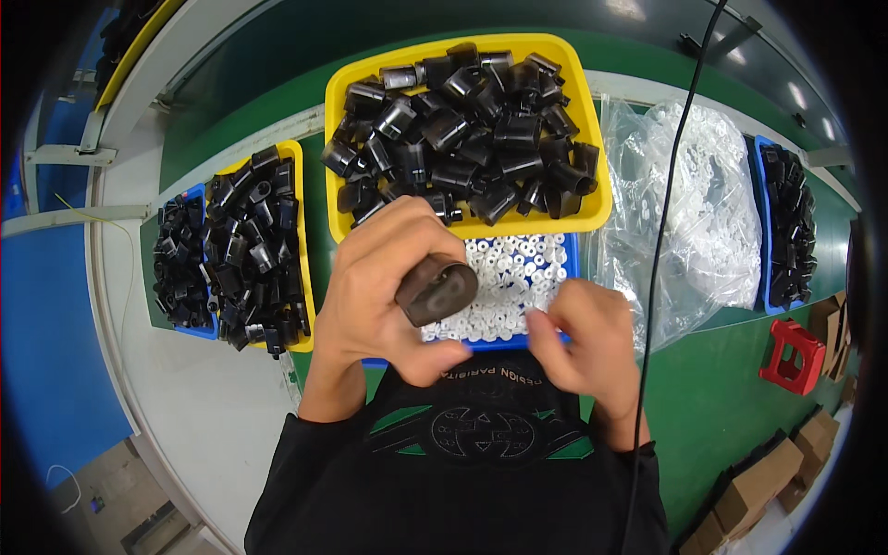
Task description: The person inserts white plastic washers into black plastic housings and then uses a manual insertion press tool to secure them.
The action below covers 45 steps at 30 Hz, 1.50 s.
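My left hand (375,277) is closed around a dark, glossy plastic housing (439,294), its wide rounded end tilted up toward me. Beneath both hands sits a blue tray (572,264) holding many small white plastic rings (499,282). My right hand (592,347) is at the tray's right side, fingers curled and thumb pressed toward them; whether a small piece is between them is hidden. Just beyond, a yellow bin (598,199) is heaped with similar black housings (453,129).
More black parts fill a yellow bin (304,259) and a blue bin (205,324) at left, and another blue bin (766,231) at right. A clear bag (694,203) of white pieces lies beside the tray. A black cable (659,240) hangs across; a red stool (793,361) stands lower right.
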Motion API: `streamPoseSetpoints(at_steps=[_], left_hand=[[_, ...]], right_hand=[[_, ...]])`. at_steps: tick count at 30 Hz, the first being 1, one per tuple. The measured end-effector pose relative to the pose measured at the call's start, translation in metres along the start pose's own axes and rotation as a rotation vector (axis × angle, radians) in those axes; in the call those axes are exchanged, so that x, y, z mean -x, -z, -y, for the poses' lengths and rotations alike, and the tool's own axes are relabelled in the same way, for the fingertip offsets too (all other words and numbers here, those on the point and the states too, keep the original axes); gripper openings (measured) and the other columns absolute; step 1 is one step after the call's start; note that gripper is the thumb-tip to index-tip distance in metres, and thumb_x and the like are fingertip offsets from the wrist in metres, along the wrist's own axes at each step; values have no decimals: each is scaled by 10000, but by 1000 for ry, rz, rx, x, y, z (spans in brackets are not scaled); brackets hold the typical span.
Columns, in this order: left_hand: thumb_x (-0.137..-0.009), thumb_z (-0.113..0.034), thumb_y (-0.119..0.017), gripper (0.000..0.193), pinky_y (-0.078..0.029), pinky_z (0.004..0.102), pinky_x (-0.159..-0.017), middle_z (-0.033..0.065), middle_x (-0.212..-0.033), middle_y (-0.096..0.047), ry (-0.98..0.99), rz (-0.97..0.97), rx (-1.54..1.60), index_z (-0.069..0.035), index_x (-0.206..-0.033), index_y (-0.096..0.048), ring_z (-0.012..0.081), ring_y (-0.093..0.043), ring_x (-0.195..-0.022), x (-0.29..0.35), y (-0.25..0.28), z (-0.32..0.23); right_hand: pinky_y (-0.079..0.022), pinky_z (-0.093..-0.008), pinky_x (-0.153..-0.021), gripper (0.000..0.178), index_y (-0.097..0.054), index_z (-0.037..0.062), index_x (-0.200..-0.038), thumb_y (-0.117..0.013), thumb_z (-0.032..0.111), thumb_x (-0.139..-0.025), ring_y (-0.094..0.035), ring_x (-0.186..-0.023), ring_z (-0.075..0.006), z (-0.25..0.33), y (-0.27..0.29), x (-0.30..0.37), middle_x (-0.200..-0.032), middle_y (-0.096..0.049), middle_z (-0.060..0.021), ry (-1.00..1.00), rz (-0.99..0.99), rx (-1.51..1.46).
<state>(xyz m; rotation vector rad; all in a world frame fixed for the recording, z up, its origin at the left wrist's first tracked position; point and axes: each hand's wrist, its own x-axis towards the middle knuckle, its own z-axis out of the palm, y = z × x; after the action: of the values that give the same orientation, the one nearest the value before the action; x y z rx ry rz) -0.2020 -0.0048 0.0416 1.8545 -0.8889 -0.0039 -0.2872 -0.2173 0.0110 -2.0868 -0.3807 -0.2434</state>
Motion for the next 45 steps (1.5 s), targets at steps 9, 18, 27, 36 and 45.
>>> streamPoseSetpoints(at_steps=[9,18,27,36,45], left_hand=[[-835,-75,-496,235,-403,244,-646,89,-1020,-497,412,-176,636,58,-971,-633,135,-529,-721,23,-3,30],[-811,138,-558,232,-484,243,-671,72,-941,-597,435,-330,186,3,-926,-707,141,-622,-771,6,-6,17],[-802,99,-598,244,-480,258,-673,74,-922,-623,460,-331,43,-37,-947,-739,167,-618,-806,3,4,20],[-788,126,-585,269,-474,244,-690,69,-931,-623,484,-349,93,-31,-946,-735,150,-610,-817,-2,10,36],[-830,155,-568,246,-494,235,-709,72,-968,-603,330,-403,80,9,-964,-714,134,-605,-801,-31,28,43]], right_hand=[[-469,-285,-435,248,-607,30,-1013,-584,96,-775,-594,-499,-162,-44,-50,42,-989,-585,-88,-7,152,621],[-507,-326,-461,354,-613,50,-1150,-624,112,-802,-626,-517,-220,-52,-63,40,-1137,-583,-113,0,169,642],[-483,-340,-424,322,-613,52,-1126,-653,112,-813,-593,-471,-225,-50,-68,36,-1074,-574,-84,-94,133,636],[-488,-337,-419,315,-611,49,-1117,-652,107,-811,-604,-498,-230,-53,-69,38,-1052,-573,-77,-41,143,608],[-489,-281,-441,351,-618,38,-1102,-594,75,-754,-615,-537,-165,-60,-65,39,-1052,-578,-89,9,118,612]])
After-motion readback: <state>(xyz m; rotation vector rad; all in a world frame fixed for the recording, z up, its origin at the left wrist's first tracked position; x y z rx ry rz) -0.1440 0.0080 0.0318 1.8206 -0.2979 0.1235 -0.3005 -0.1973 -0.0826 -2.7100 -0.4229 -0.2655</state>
